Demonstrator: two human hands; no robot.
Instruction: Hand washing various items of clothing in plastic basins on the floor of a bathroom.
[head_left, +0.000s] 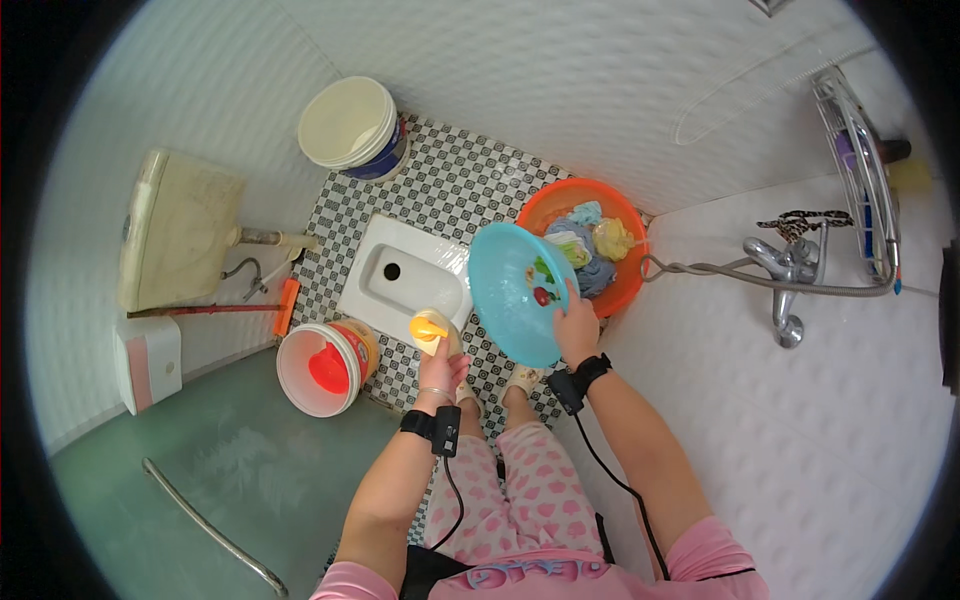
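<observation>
With my left hand (442, 369) I hold a pale pump bottle (448, 339) by its upper part. The bottle's yellow pump head (426, 328) points up towards me, and most of its body is foreshortened. My right hand (576, 330) grips the near right rim of a light-blue plastic basin (501, 300). The basin is tilted above the floor and shows a printed red and green pattern inside. Behind it, partly covered by it, an orange plastic tub (622, 292) holds blue, light-green and yellow cloth items (592, 274).
A white squat toilet (379, 300) is set in the tiled floor (465, 161). A white bucket (352, 124) and a bucket with a red dipper (300, 375) stand left. A squeegee (285, 307) leans by the cistern (180, 232). At right are a wall tap (787, 259) and hose.
</observation>
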